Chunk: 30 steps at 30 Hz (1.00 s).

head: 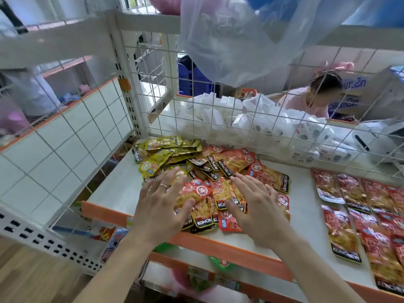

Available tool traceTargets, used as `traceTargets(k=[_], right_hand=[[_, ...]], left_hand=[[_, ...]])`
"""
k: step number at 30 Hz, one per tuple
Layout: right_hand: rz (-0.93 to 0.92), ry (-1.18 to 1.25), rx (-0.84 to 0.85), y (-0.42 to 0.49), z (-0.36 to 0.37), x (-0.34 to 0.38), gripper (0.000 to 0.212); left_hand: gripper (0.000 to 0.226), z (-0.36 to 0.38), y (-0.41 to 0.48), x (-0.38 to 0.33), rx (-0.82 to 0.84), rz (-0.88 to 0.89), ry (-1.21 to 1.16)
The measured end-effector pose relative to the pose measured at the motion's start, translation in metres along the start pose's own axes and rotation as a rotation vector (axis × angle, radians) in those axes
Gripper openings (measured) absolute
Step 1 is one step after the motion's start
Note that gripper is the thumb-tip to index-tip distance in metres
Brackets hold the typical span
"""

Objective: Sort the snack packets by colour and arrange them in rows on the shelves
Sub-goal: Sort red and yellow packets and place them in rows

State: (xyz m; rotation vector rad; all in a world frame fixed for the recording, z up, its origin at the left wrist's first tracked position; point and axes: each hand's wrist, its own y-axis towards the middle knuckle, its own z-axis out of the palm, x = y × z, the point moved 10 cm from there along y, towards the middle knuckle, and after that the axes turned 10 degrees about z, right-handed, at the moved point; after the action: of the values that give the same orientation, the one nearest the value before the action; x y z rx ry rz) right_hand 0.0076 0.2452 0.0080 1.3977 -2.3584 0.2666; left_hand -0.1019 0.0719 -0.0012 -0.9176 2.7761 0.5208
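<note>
Loose heap: the flat red foil snack packets (pixel 218 191) lie in the middle of the white shelf board with an orange front edge (pixel 113 193). They overlap, and their long axes point in many directions.
Yellow group: the yellow foil snack packets (pixel 166 154) lie at the back left of the heap, most with the long axis across the shelf.
Sorted rows: the red packets in rows (pixel 369 215) lie flat at the right, apart from the heap. Their long axis runs roughly front to back, with the black band toward the front edge.
Material: shiny, crinkled rectangular pouches, with white letters on the black band.
Left hand (pixel 161 200): palm down over the left side of the heap, fingers straight and spread, gripping nothing. There is a thin ring (pixel 162 185) on one finger.
Right hand (pixel 255 206): palm down over the right side of the heap, fingers straight, thumb toward the left hand, gripping nothing.
Contact: I cannot tell whether the palms press on the heap.
Back: a white wire mesh panel (pixel 193 119) stands upright.
</note>
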Motion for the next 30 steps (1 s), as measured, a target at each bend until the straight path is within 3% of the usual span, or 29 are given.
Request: traceTargets(k=[8, 15, 20, 24, 27, 30], right_hand=[[-0.005, 0.002, 0.009, 0.035, 0.016, 0.032, 0.056], [0.027, -0.048, 0.004, 0.074, 0.035, 0.062, 0.054], [0.314, -0.048, -0.088, 0.097, 0.038, 0.019, 0.054], [0.616, -0.035, -0.005, 0.108, 0.048, -0.025, 0.061], [0.641, -0.024, 0.018, 0.112, 0.055, -0.028, 0.055], [0.574, 0.0, -0.082, 0.111, 0.049, -0.015, 0.041]], left_hand=[[0.069, 0.002, 0.022, 0.049, 0.001, -0.034, 0.007], [0.059, 0.012, 0.041, 0.119, 0.015, -0.179, 0.014], [0.063, 0.031, 0.056, 0.148, 0.066, -0.203, 0.032], [0.061, 0.039, 0.064, 0.153, 0.074, -0.186, 0.037], [0.054, 0.039, 0.068, 0.154, 0.047, -0.143, 0.045], [0.045, 0.035, 0.069, 0.151, 0.016, -0.098, 0.05]])
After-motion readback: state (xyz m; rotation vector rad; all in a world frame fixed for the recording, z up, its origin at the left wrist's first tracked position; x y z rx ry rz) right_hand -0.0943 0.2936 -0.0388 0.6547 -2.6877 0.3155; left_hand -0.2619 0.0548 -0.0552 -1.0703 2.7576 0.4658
